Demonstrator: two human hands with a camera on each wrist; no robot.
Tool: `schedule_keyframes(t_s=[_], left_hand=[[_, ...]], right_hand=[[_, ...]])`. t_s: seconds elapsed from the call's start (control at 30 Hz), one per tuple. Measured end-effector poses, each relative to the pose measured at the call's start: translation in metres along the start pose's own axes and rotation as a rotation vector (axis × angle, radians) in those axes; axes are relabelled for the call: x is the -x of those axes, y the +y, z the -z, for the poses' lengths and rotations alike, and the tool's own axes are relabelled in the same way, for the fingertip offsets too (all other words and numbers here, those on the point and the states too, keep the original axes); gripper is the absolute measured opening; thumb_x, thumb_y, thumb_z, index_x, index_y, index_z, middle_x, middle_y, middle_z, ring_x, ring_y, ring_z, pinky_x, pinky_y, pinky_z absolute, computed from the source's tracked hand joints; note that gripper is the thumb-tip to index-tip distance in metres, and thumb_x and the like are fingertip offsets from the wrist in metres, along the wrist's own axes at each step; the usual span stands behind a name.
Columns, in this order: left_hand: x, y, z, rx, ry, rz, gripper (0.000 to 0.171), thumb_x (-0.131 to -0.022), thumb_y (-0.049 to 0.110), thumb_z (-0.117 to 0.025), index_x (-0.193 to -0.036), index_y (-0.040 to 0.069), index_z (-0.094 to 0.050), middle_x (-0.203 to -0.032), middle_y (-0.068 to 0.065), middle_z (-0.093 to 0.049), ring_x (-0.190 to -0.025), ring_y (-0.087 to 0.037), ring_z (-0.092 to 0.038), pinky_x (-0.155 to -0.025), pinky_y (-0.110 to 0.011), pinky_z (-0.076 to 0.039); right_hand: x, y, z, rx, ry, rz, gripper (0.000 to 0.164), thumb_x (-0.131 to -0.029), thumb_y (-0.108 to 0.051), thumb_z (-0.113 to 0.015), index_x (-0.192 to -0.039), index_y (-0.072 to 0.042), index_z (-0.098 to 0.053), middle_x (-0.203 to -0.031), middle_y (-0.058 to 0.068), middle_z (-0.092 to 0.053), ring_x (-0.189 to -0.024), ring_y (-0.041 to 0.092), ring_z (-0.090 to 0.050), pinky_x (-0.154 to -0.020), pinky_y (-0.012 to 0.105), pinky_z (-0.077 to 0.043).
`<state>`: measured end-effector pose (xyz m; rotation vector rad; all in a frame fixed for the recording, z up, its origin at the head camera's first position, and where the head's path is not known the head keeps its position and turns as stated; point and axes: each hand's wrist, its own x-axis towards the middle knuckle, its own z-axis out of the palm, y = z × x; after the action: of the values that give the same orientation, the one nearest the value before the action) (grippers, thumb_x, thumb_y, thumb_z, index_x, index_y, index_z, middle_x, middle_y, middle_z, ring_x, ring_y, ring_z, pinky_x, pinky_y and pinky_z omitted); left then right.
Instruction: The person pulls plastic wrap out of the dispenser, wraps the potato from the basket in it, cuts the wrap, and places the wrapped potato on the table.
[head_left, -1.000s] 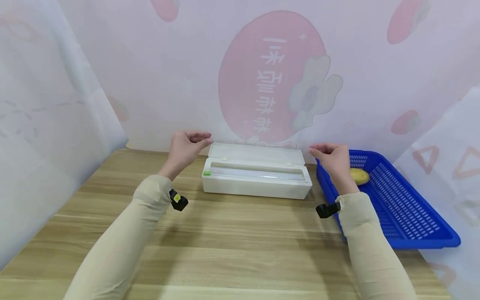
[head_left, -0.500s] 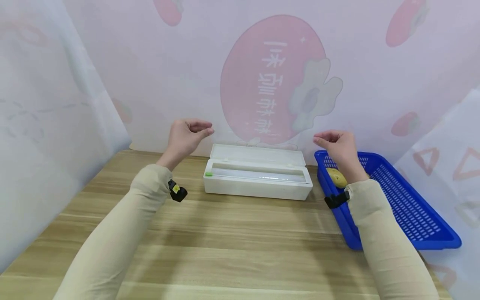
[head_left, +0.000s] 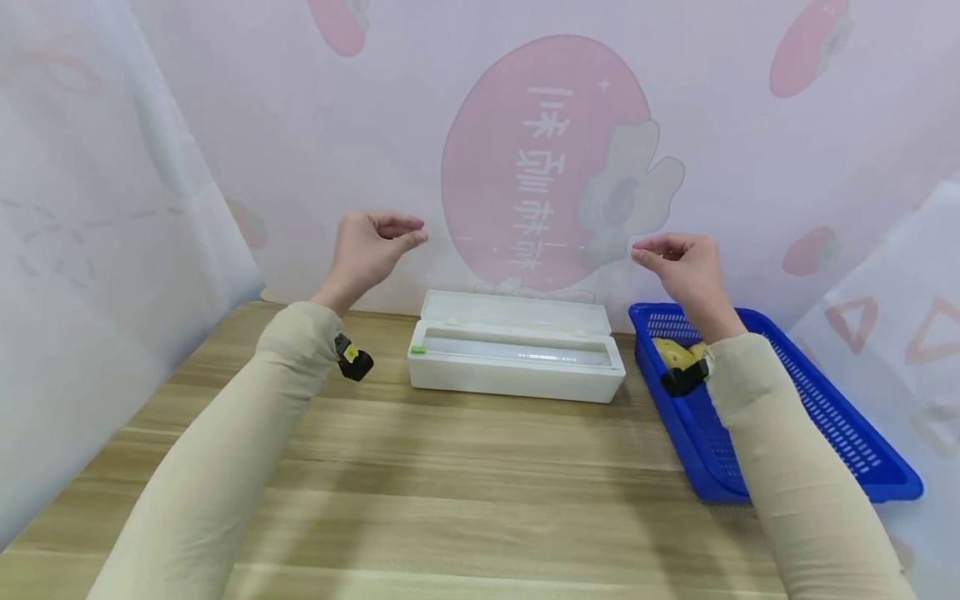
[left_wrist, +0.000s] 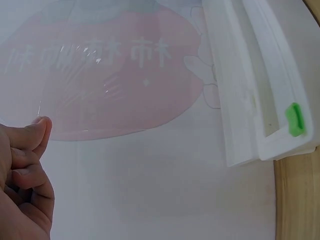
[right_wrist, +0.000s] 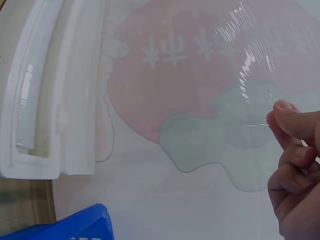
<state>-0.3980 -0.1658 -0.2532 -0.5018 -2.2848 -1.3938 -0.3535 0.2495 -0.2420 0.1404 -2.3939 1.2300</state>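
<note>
Thumb and fingertips of my left hand [head_left: 371,250] pinch one corner of a sheet of clear cling film [right_wrist: 245,70]. My right hand [head_left: 688,271] pinches the other side, so the sheet spans the gap between them, seen mostly by its white glints and creases. Both hands are raised in front of the wall, higher than the dispenser. Below them on the table sits a white cling film dispenser box [head_left: 517,382], its lid [head_left: 517,312] tipped back. A roll [head_left: 510,348] shows inside, and a green slider [left_wrist: 295,120] sits at the left end of its edge.
To the right lies a blue plastic basket [head_left: 675,442] with yellow potatoes [head_left: 673,353] in it; the right forearm passes over it. A printed cloth wall [head_left: 337,125] rises behind the wooden table [head_left: 487,483].
Both hands have risen, the film between them, and the right hand has also shifted slightly rightward. The box and basket stay in place; more of the potatoes shows.
</note>
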Motion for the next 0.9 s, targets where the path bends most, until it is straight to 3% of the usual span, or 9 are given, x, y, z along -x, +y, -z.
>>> schedule_keyframes(t_s=[0.23,0.57,0.9], left_hand=[[-0.013,0.009,0.004,-0.007,0.017,-0.033,0.022,-0.089,0.02,-0.076,-0.104,0.005,-0.076,-0.093,-0.005,-0.074,-0.088,-0.014,-0.069,-0.076,-0.026,-0.049],[-0.024,0.024,0.009,0.013,0.025,-0.023,0.024,-0.089,0.018,-0.075,-0.108,0.002,-0.074,-0.095,-0.005,-0.074,-0.089,-0.013,-0.069,-0.08,-0.027,-0.049],[-0.028,0.038,0.012,0.017,0.027,-0.065,0.025,-0.089,0.019,-0.076,-0.108,0.003,-0.075,-0.094,-0.003,-0.074,-0.088,-0.011,-0.069,-0.077,-0.026,-0.049]], right_hand=[[-0.01,-0.006,0.001,0.001,0.054,0.034,0.032,-0.088,-0.032,-0.075,-0.106,-0.006,-0.076,-0.093,0.003,-0.07,-0.073,0.017,-0.044,-0.055,0.025,-0.032],[-0.018,-0.02,0.003,-0.014,0.155,0.082,0.024,-0.088,-0.024,-0.077,-0.103,-0.005,-0.078,-0.088,0.0,-0.071,-0.066,0.015,-0.043,-0.052,0.023,-0.032],[-0.016,-0.034,0.007,-0.046,0.231,0.018,0.027,-0.087,-0.026,-0.077,-0.105,-0.005,-0.077,-0.096,0.002,-0.07,-0.074,0.012,-0.053,-0.057,0.021,-0.039]])
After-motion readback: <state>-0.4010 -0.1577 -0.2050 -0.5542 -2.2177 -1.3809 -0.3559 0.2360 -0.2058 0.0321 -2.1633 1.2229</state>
